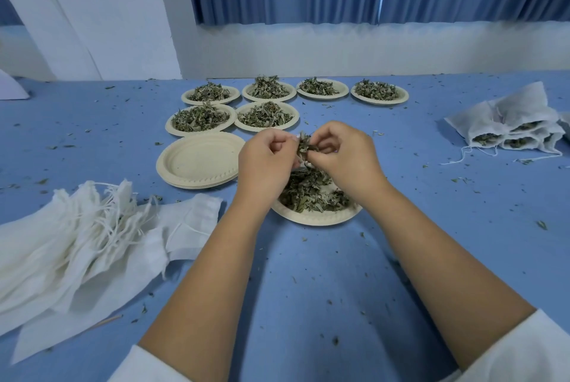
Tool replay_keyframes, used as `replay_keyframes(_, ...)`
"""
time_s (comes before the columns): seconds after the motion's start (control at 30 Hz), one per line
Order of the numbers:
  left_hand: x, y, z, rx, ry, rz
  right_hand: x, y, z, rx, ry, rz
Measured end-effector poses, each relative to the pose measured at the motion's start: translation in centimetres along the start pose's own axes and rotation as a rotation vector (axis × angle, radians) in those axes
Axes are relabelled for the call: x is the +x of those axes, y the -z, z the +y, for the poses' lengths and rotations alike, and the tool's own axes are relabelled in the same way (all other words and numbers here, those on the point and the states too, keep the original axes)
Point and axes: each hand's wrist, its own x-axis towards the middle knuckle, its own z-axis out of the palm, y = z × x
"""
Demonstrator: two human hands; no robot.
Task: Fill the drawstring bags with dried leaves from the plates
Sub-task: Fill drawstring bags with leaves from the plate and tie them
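A paper plate (314, 218) heaped with dried leaves (311, 192) sits in front of me. Both hands hover just above its far side. My right hand (342, 159) pinches a clump of dried leaves (304, 143). My left hand (266, 159) is closed on a small white drawstring bag (303, 162), of which only a sliver shows between the hands. The bag's mouth is hidden by my fingers.
Several leaf-filled plates (263, 116) stand behind, with a stack of empty plates (200, 159) at the left. Empty drawstring bags (80, 236) are piled at the near left, filled bags (512, 131) at the far right. Leaf crumbs litter the blue table (431, 227).
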Motion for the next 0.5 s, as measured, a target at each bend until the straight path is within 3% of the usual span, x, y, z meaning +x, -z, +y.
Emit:
replay_keyframes(0.17, -0.01, -0.3, -0.18, 0.06, -0.009, -0.035, -0.14, -0.12, 0.06, -0.157, 0.064, -0.021)
replay_keyframes(0.33, 0.1, 0.15, -0.34, 0.056, 0.0, 0.023, -0.08, 0.01, -0.47, -0.097, 0.05, -0.099)
replay_keyframes(0.5, 0.03, 0.15, -0.17, 0.028, 0.005, -0.004, -0.07, 0.06, -0.75, -0.076, 0.009, -0.02)
